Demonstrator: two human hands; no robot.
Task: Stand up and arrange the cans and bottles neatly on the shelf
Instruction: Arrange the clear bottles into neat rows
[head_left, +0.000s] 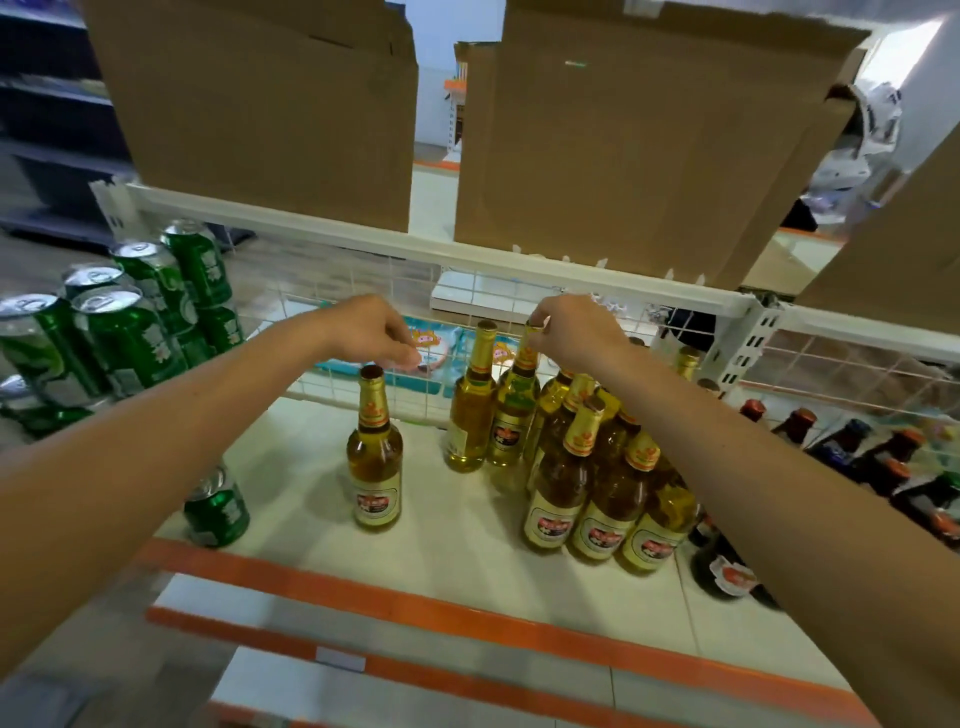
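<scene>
Our right hand (571, 335) pinches the cap of an upright gold bottle (514, 410) at the far side of the cluster (597, 493); our left hand (371, 332), loosely curled round nothing, hangs just above the lone bottle (374, 452), upright on the shelf (457, 535), left of that cluster.

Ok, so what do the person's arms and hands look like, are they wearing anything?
The left hand and right hand are ungloved. The left forearm and right forearm are bare to the frame edge, with no sleeves showing. No watch, ring or bracelet is visible from this view.
</scene>
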